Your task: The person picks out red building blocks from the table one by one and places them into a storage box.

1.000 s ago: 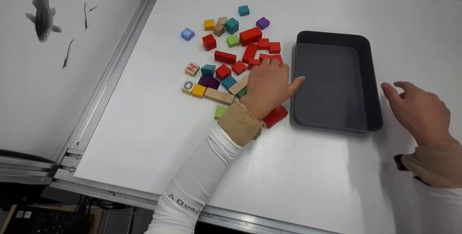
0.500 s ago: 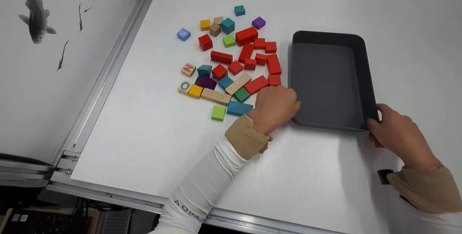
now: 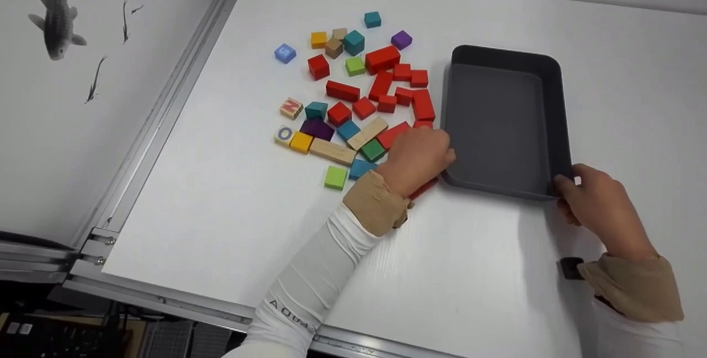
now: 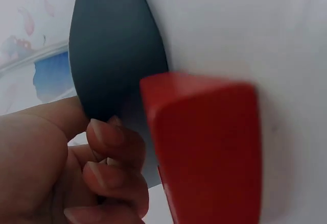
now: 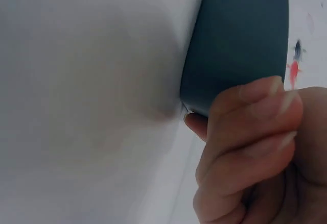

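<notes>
The right hand grips the tray at its near right corner; the left hand pinches its left side, so the tray sits between both. Red blocks lie just left of the tray; a leftward slip could scatter them.

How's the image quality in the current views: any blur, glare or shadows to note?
Head view: blocks and tray fairly sharp, a soft shadow on the table near the right hand, light glinting off the metal edge; left wrist view: the red block looks blurred; right wrist view: hazy, with a soft shadow beside the tray.
</notes>
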Available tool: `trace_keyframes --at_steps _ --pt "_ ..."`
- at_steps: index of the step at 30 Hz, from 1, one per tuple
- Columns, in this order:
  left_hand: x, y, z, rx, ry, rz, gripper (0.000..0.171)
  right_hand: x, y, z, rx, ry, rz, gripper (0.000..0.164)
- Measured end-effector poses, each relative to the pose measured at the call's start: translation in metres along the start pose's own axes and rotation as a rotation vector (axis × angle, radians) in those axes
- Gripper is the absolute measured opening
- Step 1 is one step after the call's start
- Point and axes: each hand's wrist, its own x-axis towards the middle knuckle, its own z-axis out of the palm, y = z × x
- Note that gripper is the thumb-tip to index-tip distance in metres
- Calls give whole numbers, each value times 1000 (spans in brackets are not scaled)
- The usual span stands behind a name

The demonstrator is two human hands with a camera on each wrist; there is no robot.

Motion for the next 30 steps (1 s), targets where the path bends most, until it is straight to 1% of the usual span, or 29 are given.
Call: trace_keyframes --at_steps 4,8,11,15,18,23,27,30 --pt "5 -5 -3 -38 -61 -11 28 9 2 1 46 -11 8 47" --pt "8 -9 -8 -33 -118 -18 29 14 6 8 124 18 -4 47" --pt "11 -10 -12 -31 -139 -14 30 14 8 10 177 42 -5 49" --pt "13 -9 -17 -22 -130 -24 32 17 5 7 174 54 -10 53" --pt "12 -6 -18 -7 -125 -33 33 14 6 6 156 63 -7 54" --pt "9 -4 -19 35 -118 -14 36 11 6 6 140 75 0 53" --pt "4 -6 -24 71 -130 -3 40 10 7 7 127 79 -3 52" --pt "0 -11 -29 74 -142 6 40 10 9 7 127 78 1 52"
